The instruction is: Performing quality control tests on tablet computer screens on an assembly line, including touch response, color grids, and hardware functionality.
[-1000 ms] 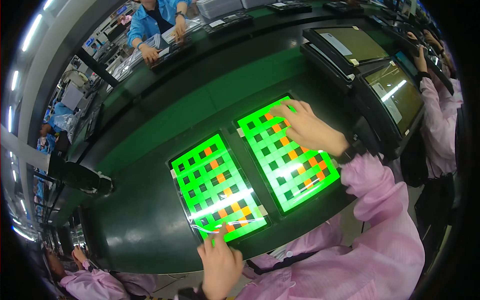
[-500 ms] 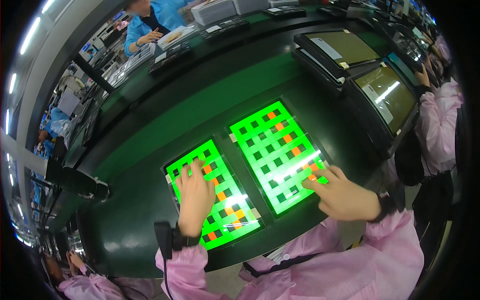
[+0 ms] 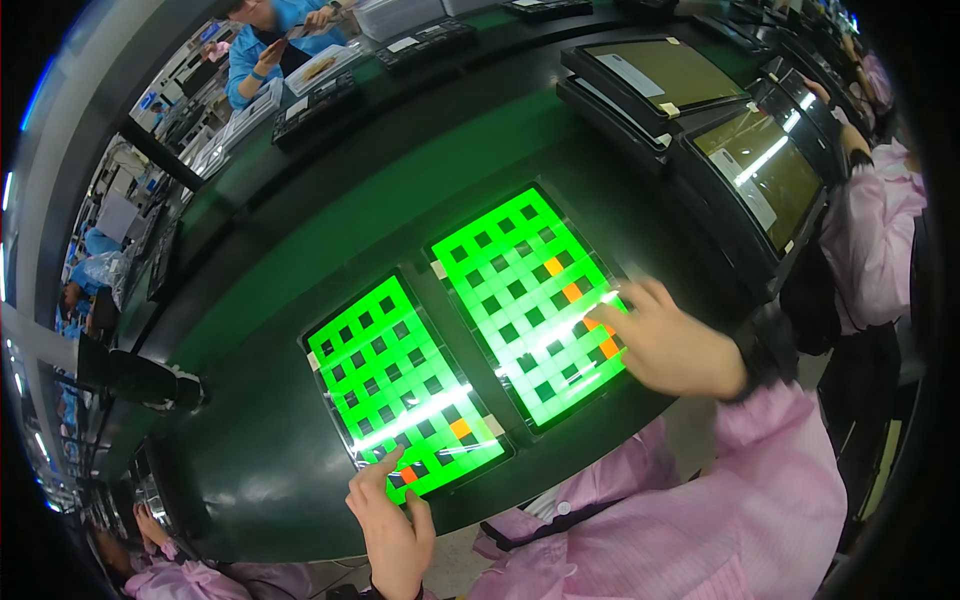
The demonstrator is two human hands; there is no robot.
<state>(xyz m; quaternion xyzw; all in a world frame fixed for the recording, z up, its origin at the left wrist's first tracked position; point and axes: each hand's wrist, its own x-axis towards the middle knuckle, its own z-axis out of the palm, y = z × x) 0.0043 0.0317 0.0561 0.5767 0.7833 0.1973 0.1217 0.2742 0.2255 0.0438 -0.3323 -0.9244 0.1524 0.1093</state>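
Two flat tablet-like screens lie side by side, lit with a green grid of dark squares. My left hand (image 3: 390,525) is at the near end of the left screen (image 3: 365,355), its fingers apart and fingertips over the lower corner by a red-orange square. One more orange square shows farther right on that screen. My right hand (image 3: 675,340) reaches over the right edge of the right screen (image 3: 500,285), a fingertip on or just above the glass. Its fingers are spread, slightly blurred, and hold nothing. Several orange squares run along that side, partly covered by the hand.
Dark-framed panels (image 3: 670,75) are stacked at the far right, with another panel (image 3: 765,175) nearer. A black cylindrical object (image 3: 135,375) juts in at the left. Across the bench, a person in blue (image 3: 270,45) handles something thin. Another person's pink sleeve (image 3: 875,245) is at right.
My left hand has slid down the left screen to its near end. My right hand has moved slightly up along the right screen's edge. Fewer orange squares show on both screens.
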